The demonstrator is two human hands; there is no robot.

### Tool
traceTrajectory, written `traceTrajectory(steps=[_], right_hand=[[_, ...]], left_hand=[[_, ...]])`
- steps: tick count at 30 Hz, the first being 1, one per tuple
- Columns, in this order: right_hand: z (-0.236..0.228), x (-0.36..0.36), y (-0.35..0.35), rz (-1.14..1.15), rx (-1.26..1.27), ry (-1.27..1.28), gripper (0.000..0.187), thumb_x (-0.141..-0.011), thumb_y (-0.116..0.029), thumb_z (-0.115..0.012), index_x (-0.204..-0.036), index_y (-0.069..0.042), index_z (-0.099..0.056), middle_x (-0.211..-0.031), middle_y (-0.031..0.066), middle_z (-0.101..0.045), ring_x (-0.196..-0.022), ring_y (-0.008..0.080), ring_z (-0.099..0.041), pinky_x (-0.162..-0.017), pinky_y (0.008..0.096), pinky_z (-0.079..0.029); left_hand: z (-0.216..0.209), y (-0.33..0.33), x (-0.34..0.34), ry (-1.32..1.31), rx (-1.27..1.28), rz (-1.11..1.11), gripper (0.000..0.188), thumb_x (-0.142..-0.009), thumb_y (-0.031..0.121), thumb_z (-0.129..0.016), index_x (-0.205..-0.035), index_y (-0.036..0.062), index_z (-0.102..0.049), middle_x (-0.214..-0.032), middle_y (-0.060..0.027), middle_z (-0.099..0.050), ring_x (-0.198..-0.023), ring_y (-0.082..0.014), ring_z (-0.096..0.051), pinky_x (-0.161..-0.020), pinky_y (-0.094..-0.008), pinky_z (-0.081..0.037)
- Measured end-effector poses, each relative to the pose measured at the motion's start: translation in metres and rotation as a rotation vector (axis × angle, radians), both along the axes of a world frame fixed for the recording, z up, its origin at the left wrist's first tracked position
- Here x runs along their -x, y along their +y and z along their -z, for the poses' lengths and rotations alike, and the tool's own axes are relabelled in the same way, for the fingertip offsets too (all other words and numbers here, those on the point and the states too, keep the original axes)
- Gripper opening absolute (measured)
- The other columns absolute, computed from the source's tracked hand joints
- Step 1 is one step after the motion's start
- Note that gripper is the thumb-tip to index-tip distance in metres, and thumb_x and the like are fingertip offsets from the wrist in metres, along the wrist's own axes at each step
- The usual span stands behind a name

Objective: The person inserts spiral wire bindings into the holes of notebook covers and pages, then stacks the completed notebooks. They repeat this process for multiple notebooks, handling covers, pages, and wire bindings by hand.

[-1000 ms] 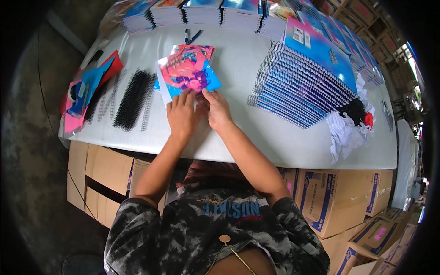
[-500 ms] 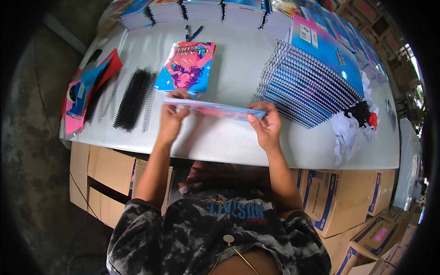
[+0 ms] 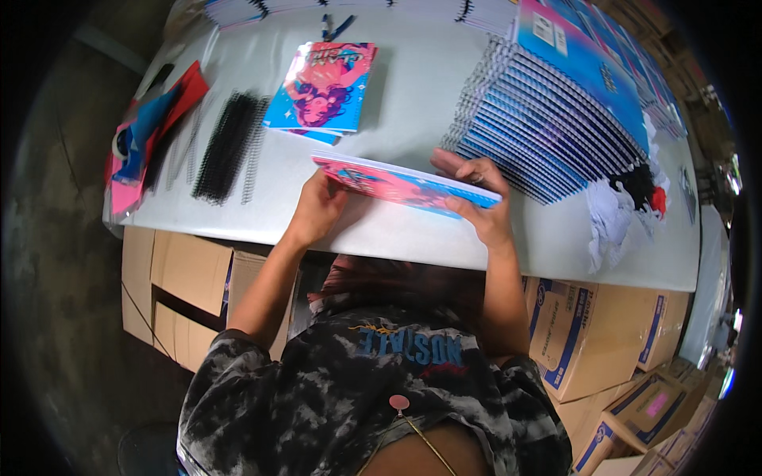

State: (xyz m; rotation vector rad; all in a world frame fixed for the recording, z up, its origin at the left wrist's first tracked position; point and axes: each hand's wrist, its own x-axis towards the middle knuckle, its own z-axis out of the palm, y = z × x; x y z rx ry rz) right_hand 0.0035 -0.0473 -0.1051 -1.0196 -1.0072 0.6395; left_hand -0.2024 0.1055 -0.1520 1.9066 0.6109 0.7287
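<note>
Above the table's near edge I hold a notebook with a pink and blue illustrated cover, tilted so its long page edge faces up. No coil shows on it. My left hand grips its left end, the fingers partly hidden by the cover. At the right end my right hand has its thumb on the cover and fingers behind, some of them stretched past the top edge. Just beyond lies a small stack of matching notebooks. Black spiral coils lie in a bundle to the left.
A tall stack of spiral-bound notebooks stands at right, beside a crumpled white cloth. Blue-handled pliers lie at the back. Left are a tape dispenser and a red sheet. Cardboard boxes sit under the table.
The notebook has shifted right and tipped, showing more of its cover. My right hand's fingers have loosened and spread behind it. The view has moved slightly, so the table sits higher.
</note>
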Motion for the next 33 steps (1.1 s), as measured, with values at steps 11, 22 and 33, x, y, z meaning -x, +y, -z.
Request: traceTrajectory(steps=[11, 22, 33], right_hand=[[0.008, 0.005, 0.001, -0.045, 0.062, -0.106, 0.026, -0.082, -0.002, -0.063, -0.108, 0.003, -0.061, -0.099, 0.0090, -0.066, -0.084, 0.0107, -0.061, -0.076, 0.0238, -0.048], [0.005, 0.003, 0.005, 0.036, 0.070, -0.139, 0.028, -0.081, -0.002, -0.064, -0.108, 0.005, -0.060, -0.101, 0.0095, -0.064, -0.087, 0.0102, -0.058, -0.080, 0.0231, -0.046], [0.004, 0.003, 0.004, 0.060, 0.057, -0.135, 0.027, -0.080, -0.001, -0.064, -0.106, 0.006, -0.060, -0.101, 0.0097, -0.064, -0.088, 0.0104, -0.058, -0.081, 0.0243, -0.046]], left_hand=[[-0.025, 0.128, 0.048, 0.769, -0.584, -0.775, 0.033, -0.084, 0.038, -0.053, -0.093, 0.0071, -0.062, -0.094, -0.0146, -0.059, -0.086, -0.0335, -0.059, -0.072, -0.0433, -0.047], [-0.027, 0.114, 0.042, 0.796, -0.667, -0.722, 0.040, -0.085, 0.041, -0.053, -0.100, 0.0040, -0.059, -0.092, -0.0170, -0.062, -0.086, -0.0335, -0.060, -0.073, -0.0429, -0.047], [-0.025, 0.111, 0.050, 0.843, -0.549, -0.725, 0.031, -0.082, 0.035, -0.052, -0.094, 0.0076, -0.062, -0.094, -0.0143, -0.062, -0.086, -0.0351, -0.060, -0.074, -0.0452, -0.048]])
